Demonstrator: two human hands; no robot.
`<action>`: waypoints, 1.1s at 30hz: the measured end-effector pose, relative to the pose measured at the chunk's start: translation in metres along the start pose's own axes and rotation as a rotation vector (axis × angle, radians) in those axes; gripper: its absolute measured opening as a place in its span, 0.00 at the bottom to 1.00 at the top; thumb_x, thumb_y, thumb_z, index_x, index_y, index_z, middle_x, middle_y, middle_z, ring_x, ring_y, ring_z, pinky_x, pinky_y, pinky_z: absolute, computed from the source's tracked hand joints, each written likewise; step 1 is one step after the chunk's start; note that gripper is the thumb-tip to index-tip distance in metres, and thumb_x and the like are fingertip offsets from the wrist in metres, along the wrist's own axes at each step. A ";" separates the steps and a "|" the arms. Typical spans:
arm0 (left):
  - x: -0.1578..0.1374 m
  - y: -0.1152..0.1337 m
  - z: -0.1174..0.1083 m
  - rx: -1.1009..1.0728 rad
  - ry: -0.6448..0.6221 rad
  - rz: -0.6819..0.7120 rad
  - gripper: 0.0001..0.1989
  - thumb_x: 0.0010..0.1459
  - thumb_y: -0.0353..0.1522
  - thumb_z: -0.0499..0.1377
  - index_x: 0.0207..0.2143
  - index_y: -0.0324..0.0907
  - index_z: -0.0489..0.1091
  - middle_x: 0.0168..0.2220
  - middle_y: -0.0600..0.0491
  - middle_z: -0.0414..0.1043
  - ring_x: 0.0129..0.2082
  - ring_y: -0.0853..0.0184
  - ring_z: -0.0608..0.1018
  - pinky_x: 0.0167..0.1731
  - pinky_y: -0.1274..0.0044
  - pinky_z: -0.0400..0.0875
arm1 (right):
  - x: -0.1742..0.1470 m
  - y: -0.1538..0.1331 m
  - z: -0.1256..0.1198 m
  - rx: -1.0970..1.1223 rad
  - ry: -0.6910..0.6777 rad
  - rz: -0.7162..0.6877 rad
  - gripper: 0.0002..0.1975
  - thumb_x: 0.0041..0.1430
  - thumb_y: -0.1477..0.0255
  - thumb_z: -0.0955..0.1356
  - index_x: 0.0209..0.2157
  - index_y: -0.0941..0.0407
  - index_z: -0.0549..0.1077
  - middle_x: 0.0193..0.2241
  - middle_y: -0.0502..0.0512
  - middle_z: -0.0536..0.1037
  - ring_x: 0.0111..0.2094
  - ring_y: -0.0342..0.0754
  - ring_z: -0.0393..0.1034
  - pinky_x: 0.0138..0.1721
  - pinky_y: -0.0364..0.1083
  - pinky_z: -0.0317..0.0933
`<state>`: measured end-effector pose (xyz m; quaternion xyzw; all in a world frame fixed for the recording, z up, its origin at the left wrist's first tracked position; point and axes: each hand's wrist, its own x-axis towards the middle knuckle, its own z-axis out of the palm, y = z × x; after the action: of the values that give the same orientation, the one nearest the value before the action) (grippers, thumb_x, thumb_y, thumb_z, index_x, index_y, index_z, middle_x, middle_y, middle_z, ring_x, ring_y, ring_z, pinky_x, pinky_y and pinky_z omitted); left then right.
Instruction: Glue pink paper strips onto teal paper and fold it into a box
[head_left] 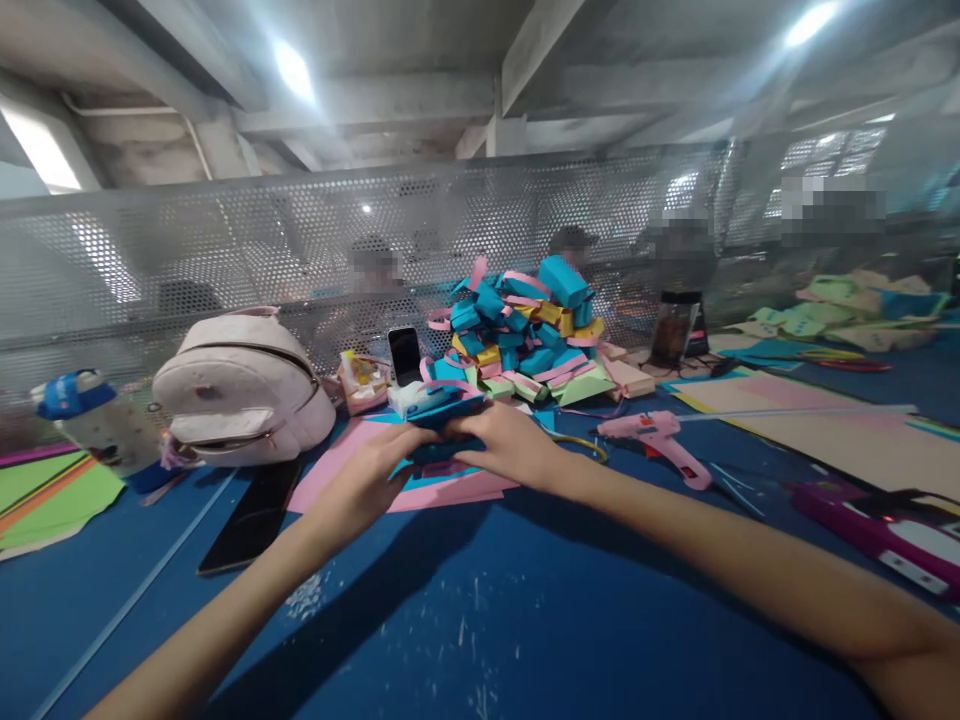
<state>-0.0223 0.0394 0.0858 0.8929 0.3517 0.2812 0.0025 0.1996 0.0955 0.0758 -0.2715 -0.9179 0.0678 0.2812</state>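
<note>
Both my hands meet at the middle of the table around a blue folded paper piece (444, 412), partly hidden by the fingers. My left hand (381, 462) grips its left side, with the fingers curled in. On the right side, my right hand (517, 445) is closed on the same piece, thumb and fingers pressing it. Pink paper sheets (330, 480) lie flat beneath the hands. Just behind is a heap of folded paper pieces (517, 335) in blue, pink, yellow and green. A pink glue gun (656, 435) lies to the right of my right hand.
On the left stand a white backpack (244, 390) and a bottle with a blue top (105, 425), near a dark phone (251, 520). Another phone (405, 355) leans upright. At right lie large paper sheets (810, 420) and a purple device (870, 535). A perforated metal panel (300, 240) rises behind.
</note>
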 end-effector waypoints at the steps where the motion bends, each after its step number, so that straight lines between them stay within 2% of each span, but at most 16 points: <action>1: 0.001 0.002 -0.001 -0.012 0.021 -0.005 0.20 0.59 0.21 0.51 0.51 0.45 0.66 0.48 0.48 0.73 0.48 0.63 0.75 0.47 0.67 0.71 | 0.000 0.001 0.000 0.056 -0.007 0.027 0.11 0.56 0.74 0.70 0.42 0.53 0.77 0.36 0.53 0.80 0.37 0.50 0.73 0.36 0.46 0.60; 4: 0.004 0.007 -0.002 -0.070 0.153 -0.031 0.18 0.63 0.24 0.50 0.53 0.46 0.65 0.52 0.48 0.70 0.54 0.62 0.71 0.52 0.66 0.68 | 0.001 0.006 -0.001 0.271 -0.001 0.140 0.07 0.54 0.73 0.71 0.37 0.54 0.77 0.31 0.51 0.79 0.32 0.46 0.72 0.33 0.44 0.59; 6: 0.004 0.007 0.002 -0.124 0.262 -0.074 0.20 0.63 0.29 0.54 0.57 0.47 0.62 0.56 0.47 0.65 0.58 0.59 0.67 0.56 0.64 0.64 | 0.002 0.007 0.000 0.457 0.011 0.209 0.05 0.53 0.72 0.71 0.34 0.57 0.76 0.29 0.51 0.77 0.29 0.44 0.70 0.31 0.44 0.60; 8: 0.002 0.005 0.012 -0.175 0.317 -0.122 0.30 0.59 0.34 0.61 0.61 0.49 0.55 0.61 0.45 0.58 0.61 0.56 0.63 0.57 0.62 0.63 | 0.002 0.007 0.003 0.657 0.034 0.246 0.08 0.52 0.69 0.72 0.33 0.58 0.74 0.30 0.51 0.76 0.29 0.44 0.69 0.31 0.43 0.60; 10: -0.001 0.003 0.022 -0.202 0.316 -0.159 0.42 0.52 0.37 0.67 0.64 0.51 0.48 0.64 0.43 0.52 0.63 0.52 0.60 0.56 0.60 0.64 | 0.002 0.005 0.007 0.830 0.068 0.261 0.11 0.50 0.67 0.73 0.32 0.58 0.72 0.30 0.51 0.75 0.30 0.43 0.68 0.31 0.43 0.60; 13: -0.004 0.001 0.034 -0.173 0.289 -0.178 0.50 0.48 0.37 0.69 0.65 0.52 0.42 0.66 0.42 0.47 0.64 0.48 0.58 0.56 0.56 0.64 | 0.001 0.000 0.012 0.982 0.088 0.294 0.13 0.49 0.66 0.73 0.32 0.58 0.69 0.28 0.49 0.72 0.30 0.42 0.66 0.29 0.41 0.58; 19: -0.005 0.009 0.034 -0.095 0.254 -0.082 0.54 0.47 0.39 0.70 0.67 0.51 0.36 0.66 0.40 0.43 0.66 0.45 0.51 0.59 0.53 0.59 | -0.002 -0.003 0.015 1.137 0.056 0.384 0.18 0.48 0.60 0.74 0.32 0.58 0.69 0.22 0.44 0.65 0.22 0.37 0.57 0.22 0.38 0.50; 24: -0.006 0.008 0.036 -0.079 0.251 -0.087 0.56 0.45 0.41 0.70 0.66 0.51 0.35 0.67 0.40 0.41 0.66 0.45 0.51 0.60 0.53 0.57 | 0.000 0.005 0.021 1.234 0.034 0.442 0.21 0.46 0.56 0.75 0.33 0.57 0.72 0.23 0.45 0.67 0.22 0.37 0.56 0.21 0.38 0.48; 27: -0.006 0.010 0.037 -0.082 0.230 -0.077 0.56 0.46 0.40 0.70 0.66 0.49 0.36 0.67 0.40 0.42 0.66 0.46 0.51 0.61 0.54 0.57 | -0.001 0.005 0.025 1.249 0.002 0.463 0.24 0.45 0.53 0.75 0.35 0.58 0.75 0.25 0.48 0.71 0.23 0.38 0.60 0.23 0.38 0.51; 30: -0.006 0.017 0.036 -0.038 0.196 -0.078 0.55 0.47 0.38 0.69 0.67 0.49 0.35 0.66 0.39 0.44 0.66 0.47 0.53 0.61 0.55 0.57 | -0.003 0.001 0.027 1.246 0.011 0.504 0.26 0.41 0.52 0.76 0.31 0.59 0.74 0.24 0.48 0.71 0.23 0.39 0.60 0.24 0.39 0.52; 33: -0.007 0.023 0.036 0.034 0.186 -0.087 0.54 0.48 0.38 0.69 0.67 0.48 0.35 0.66 0.39 0.46 0.66 0.47 0.54 0.60 0.55 0.58 | -0.004 -0.003 0.027 1.194 0.039 0.483 0.25 0.39 0.52 0.76 0.23 0.60 0.70 0.19 0.45 0.65 0.21 0.37 0.54 0.23 0.39 0.46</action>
<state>0.0058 0.0249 0.0572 0.8468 0.3934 0.3566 -0.0330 0.1857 0.0921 0.0521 -0.2687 -0.6298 0.6234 0.3775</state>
